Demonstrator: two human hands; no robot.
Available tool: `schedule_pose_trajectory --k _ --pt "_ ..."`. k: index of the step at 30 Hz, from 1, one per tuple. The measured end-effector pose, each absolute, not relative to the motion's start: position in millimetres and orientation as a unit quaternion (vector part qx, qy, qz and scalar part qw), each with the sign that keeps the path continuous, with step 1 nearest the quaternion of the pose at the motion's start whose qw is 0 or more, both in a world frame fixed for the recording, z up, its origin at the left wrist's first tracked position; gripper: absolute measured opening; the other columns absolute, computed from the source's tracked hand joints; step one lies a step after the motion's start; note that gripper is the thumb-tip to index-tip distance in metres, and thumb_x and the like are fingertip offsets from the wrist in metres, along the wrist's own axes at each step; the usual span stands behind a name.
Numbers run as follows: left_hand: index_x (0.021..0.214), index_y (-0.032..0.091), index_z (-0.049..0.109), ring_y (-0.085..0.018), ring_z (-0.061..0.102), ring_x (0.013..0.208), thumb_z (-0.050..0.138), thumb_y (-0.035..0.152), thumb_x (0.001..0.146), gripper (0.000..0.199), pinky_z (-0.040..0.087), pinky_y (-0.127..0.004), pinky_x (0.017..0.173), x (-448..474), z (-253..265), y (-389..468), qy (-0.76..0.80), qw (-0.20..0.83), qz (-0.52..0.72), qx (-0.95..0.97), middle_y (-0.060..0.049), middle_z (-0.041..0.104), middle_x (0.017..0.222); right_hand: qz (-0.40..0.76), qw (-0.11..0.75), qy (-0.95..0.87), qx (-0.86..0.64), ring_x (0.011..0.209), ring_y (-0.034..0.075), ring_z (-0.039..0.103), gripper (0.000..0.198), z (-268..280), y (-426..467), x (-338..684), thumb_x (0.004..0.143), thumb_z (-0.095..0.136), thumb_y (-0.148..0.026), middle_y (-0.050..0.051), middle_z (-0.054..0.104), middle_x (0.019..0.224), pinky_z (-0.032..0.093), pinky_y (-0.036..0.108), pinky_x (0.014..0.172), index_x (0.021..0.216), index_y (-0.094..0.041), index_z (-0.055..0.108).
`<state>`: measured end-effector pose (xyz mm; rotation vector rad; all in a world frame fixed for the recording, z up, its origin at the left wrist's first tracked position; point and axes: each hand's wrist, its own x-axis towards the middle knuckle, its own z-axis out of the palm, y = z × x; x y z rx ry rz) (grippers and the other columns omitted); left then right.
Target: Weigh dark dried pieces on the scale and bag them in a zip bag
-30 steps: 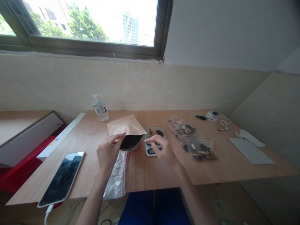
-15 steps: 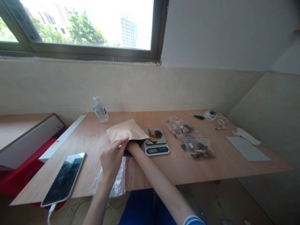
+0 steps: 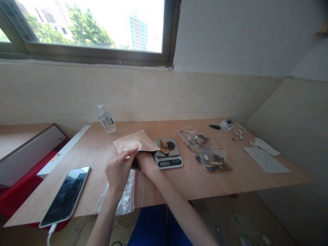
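My left hand (image 3: 120, 169) pinches the upper edge of a brown paper pouch (image 3: 137, 140) at its mouth, which faces me. Inside that mouth is my right hand (image 3: 145, 161); only its back and wrist show, and its fingers are hidden by the pouch. Just right of the pouch stands a small digital kitchen scale (image 3: 176, 163). Several dried brown slices (image 3: 165, 150) and a darker dried piece (image 3: 171, 145) lie on its metal plate.
Zip bags of dried pieces (image 3: 215, 159) lie right of the scale, with clear plastic bags (image 3: 126, 198) at the front edge. Around them are a phone (image 3: 66, 196) on a cable, a water bottle (image 3: 107, 119), a screwdriver (image 3: 214, 126), a small camera (image 3: 227, 124) and a white sheet (image 3: 266, 160).
My right hand has drawn slightly back, so more of its back shows at the pouch mouth. The left hand keeps its pinch. The whole view has shifted slightly.
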<state>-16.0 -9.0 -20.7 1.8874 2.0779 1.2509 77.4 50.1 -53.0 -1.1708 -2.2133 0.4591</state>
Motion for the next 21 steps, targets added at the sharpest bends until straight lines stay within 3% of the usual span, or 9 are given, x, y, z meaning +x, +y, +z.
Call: schedule_pose_trajectory --k 3,6,9,16,21 --pt "0.095 0.036 0.072 -0.013 0.068 0.070 0.060 0.040 0.082 0.018 0.042 -0.019 0.058 -17.7 -20.7 -8.0 0.677 0.023 0.409 0.612 0.007 0.074 0.088 0.157 0.233 -0.830 -0.481 0.087 0.028 0.068 0.029 -45.6 34.2 89.1 0.084 0.039 0.002 0.020 0.070 0.092 0.052 0.037 0.079 0.094 -0.007 0.065" --pt "0.094 0.035 0.072 -0.013 0.068 0.070 0.059 0.041 0.082 0.019 0.041 -0.019 0.058 -18.2 -20.5 -6.9 0.674 0.018 0.411 0.614 0.006 0.074 0.085 0.128 0.225 -0.827 -0.499 0.091 0.025 0.067 0.031 -41.2 22.3 100.5 0.089 0.038 -0.002 0.017 0.069 0.097 0.052 0.033 0.078 0.103 -0.010 0.064" --pt "0.095 0.035 0.072 -0.013 0.068 0.069 0.058 0.042 0.082 0.019 0.042 -0.019 0.059 -17.4 -20.2 -5.5 0.673 0.019 0.411 0.615 0.006 0.074 0.088 0.117 0.284 -0.812 -0.496 0.100 0.022 0.061 0.027 -40.8 15.6 109.4 0.091 0.040 -0.008 0.013 0.067 0.104 0.050 0.034 0.086 0.106 -0.013 0.063" --pt "0.094 0.036 0.072 -0.014 0.068 0.070 0.060 0.040 0.082 0.018 0.039 -0.020 0.056 -17.6 -15.0 0.0 0.689 0.022 0.402 0.603 0.006 0.074 0.085 0.156 0.480 -0.743 -0.441 0.097 0.018 0.062 0.021 -21.5 -8.3 140.7 0.090 0.049 -0.016 0.006 0.068 0.102 0.049 0.031 0.089 0.104 -0.019 0.065" --pt "0.092 0.036 0.073 -0.016 0.068 0.069 0.060 0.043 0.080 0.019 0.039 -0.022 0.055 -21.9 -7.7 1.9 0.711 0.010 0.404 0.576 0.005 0.074 0.084 0.126 0.501 -0.702 -0.490 0.094 0.020 0.064 0.021 -17.2 -13.1 198.5 0.090 0.049 -0.021 0.006 0.069 0.101 0.050 0.032 0.083 0.101 -0.022 0.066"
